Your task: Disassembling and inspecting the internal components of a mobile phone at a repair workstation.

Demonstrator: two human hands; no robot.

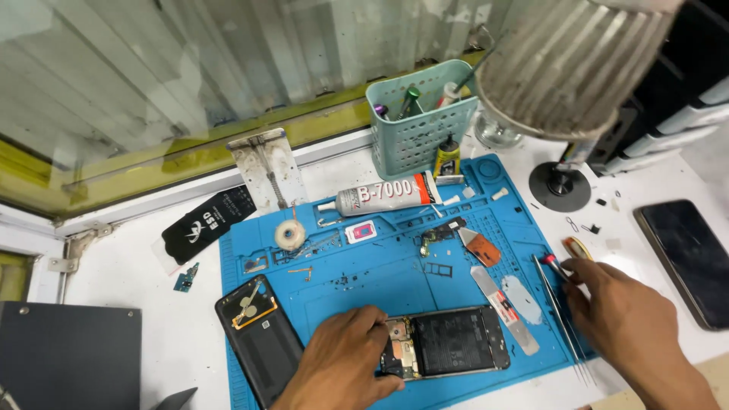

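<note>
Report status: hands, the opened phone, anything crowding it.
Left hand pressing on opened phone, on blue mat. Right hand at mat's right edge, fingers on a small red-tipped tool. Tweezers and back cover flank the phone.

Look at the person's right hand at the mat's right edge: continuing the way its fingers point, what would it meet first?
Probably the small red-tipped tool at the fingertips of the right hand, beside the metal tweezers; depth is unclear.
</note>
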